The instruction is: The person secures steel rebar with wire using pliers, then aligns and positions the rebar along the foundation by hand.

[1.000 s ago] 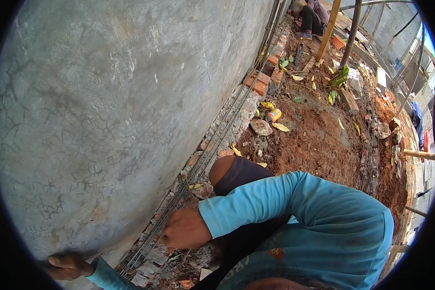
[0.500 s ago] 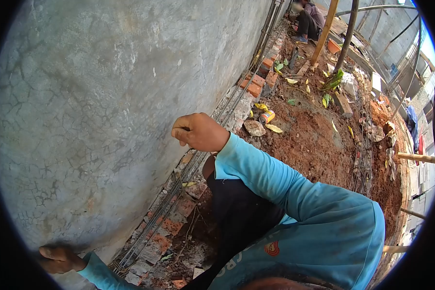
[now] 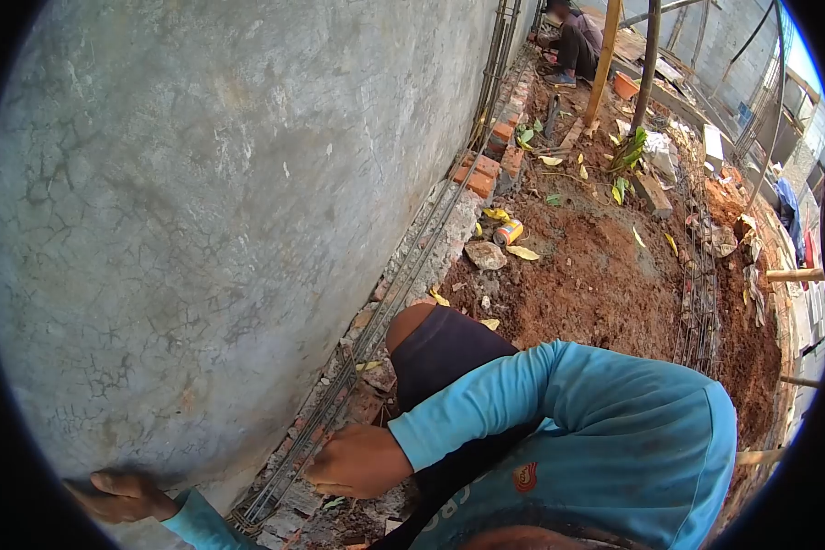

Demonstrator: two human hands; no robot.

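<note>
My right hand (image 3: 357, 461) is closed, its fingers curled together low beside the steel bars (image 3: 368, 337) along the wall's foot. Whatever it may hold is hidden under the fingers. At the lower left edge, my left hand (image 3: 124, 498) lies against the grey wall (image 3: 202, 211) with its thumb apart from the stretched fingers, partly in the dark rim. Broken brick and rubble lie under the bars.
Red bricks (image 3: 477, 174) sit by the wall, with a can (image 3: 508, 232) and a stone (image 3: 485, 255) nearby. Wooden poles (image 3: 605, 64) stand beyond on red soil (image 3: 596, 275). A person (image 3: 577, 41) crouches at the top. Another bar cage (image 3: 698, 293) lies right.
My right hand rose in front of the wall half a second ago and is now back down by the bars. My left hand stays at the wall. The view has shifted slightly.
</note>
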